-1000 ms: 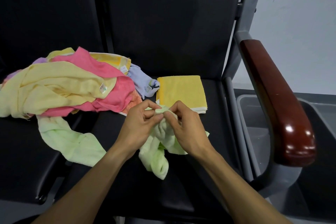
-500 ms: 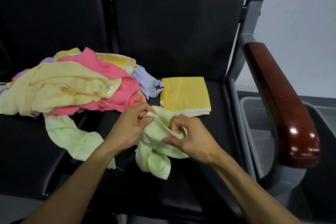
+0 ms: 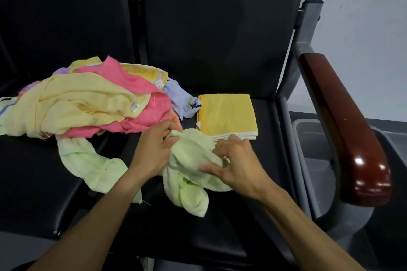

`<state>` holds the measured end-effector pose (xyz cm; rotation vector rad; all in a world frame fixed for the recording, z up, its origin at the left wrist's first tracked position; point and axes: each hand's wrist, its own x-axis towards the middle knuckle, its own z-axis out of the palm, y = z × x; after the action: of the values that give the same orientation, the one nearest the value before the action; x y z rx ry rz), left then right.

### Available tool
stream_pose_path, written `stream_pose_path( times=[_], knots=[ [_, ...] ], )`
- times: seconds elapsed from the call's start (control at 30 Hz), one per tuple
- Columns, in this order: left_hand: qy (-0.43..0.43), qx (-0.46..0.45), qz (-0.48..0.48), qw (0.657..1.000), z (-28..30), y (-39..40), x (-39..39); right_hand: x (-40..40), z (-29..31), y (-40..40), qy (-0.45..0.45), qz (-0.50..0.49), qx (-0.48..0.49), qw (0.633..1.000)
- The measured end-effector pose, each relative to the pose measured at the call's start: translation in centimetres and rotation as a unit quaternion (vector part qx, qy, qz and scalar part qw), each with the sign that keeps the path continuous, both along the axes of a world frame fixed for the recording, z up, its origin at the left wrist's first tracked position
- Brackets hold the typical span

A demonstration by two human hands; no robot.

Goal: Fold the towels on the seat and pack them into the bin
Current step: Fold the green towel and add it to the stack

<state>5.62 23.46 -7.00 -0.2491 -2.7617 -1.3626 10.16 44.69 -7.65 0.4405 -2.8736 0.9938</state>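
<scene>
Black seat [image 3: 253,193]: hands [image 3: 154,149] bunch crumpled green towel [image 3: 191,171]

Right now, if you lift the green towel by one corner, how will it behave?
Probably floppy: the green towel bunches and droops between the left hand and right hand. Likely light, since fingertips alone gather it. Its far end would probably drag across the seat.

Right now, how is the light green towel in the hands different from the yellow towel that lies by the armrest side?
The green towel is crumpled and unfolded; the yellow towel is folded into a flat, neat rectangle. The green towel is held by the left hand and the right hand; the yellow towel lies untouched. The green towel lies nearer the seat's front edge; the yellow one lies farther back. Both rest on the black seat, outside the bin.
</scene>
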Motion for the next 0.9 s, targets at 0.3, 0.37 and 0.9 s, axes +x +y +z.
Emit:
stream_pose_path(
  times=[0.3,0.37,0.9],
  knots=[
    [0.006,-0.001,0.049,0.999,0.0,-0.9,-0.3,0.1,0.1,1.2,0.069,-0.099,0.157,0.98],
    [0.023,-0.009,0.058,0.998,0.1,-0.9,-0.3,0.2,0.2,1.4,0.081,-0.121,0.208,0.967],
    [0.07,0.002,0.149,0.986,0.6,-4.1,-1.0,0.6,0.2,4.1,-0.045,-0.063,0.008,0.997]
  ],
)
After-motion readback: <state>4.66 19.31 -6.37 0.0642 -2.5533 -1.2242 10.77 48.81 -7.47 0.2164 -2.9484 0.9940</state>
